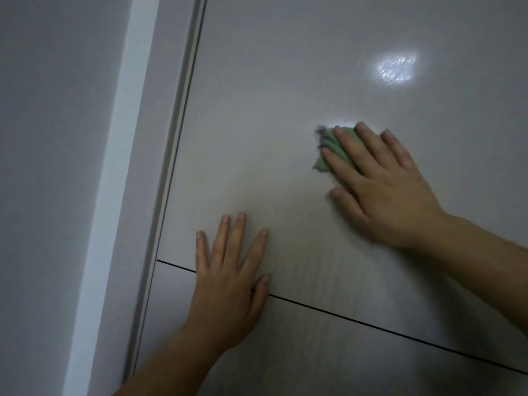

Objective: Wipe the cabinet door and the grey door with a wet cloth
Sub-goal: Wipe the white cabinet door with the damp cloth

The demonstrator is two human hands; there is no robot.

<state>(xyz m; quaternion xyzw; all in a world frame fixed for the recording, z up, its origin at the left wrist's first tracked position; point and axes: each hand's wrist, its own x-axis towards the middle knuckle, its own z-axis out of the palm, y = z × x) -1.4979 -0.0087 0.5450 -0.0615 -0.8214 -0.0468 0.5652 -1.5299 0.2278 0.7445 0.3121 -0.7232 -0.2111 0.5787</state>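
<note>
A pale grey door (285,81) fills most of the view, with a thin dark groove running across its lower part. My right hand (383,184) presses a green cloth (328,150) flat against the door at centre right; only the cloth's left edge shows beyond my fingers. My left hand (228,278) lies flat on the door lower down, fingers spread, holding nothing and covering part of the groove. A bright wet patch (395,68) glistens on the door above my right hand.
The door frame (168,138) runs down the left of the door, with a white strip (105,195) beside it and a grey wall (51,138) at the far left.
</note>
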